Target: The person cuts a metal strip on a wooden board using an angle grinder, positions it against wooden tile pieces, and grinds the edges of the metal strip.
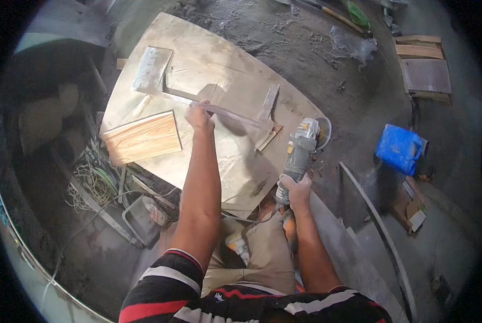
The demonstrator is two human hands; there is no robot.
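Note:
My right hand [297, 189] is wrapped round the rear body of a grey angle grinder [300, 148], whose disc [324, 133] points away from me beyond the board's right edge. Over the large pale board [219, 59], my left hand [200, 116] is closed on a long, thin, light-coloured strip [235, 117]. The strip runs across the board from upper left to lower right. A ribbed tile piece [152, 70] lies near its left end, and a narrow ribbed offcut [269, 103] near its right end. A wood-grained panel [143, 138] rests left of my left forearm.
On the dusty floor to the right are a blue jerrycan [398, 148], a cardboard box [409, 204], a long curved strip [378, 226] and stacked tile pieces [426, 74]. A tangle of cord [90, 185] and a dustpan-like container [144, 219] sit at left. The grinder's cable trails near my legs.

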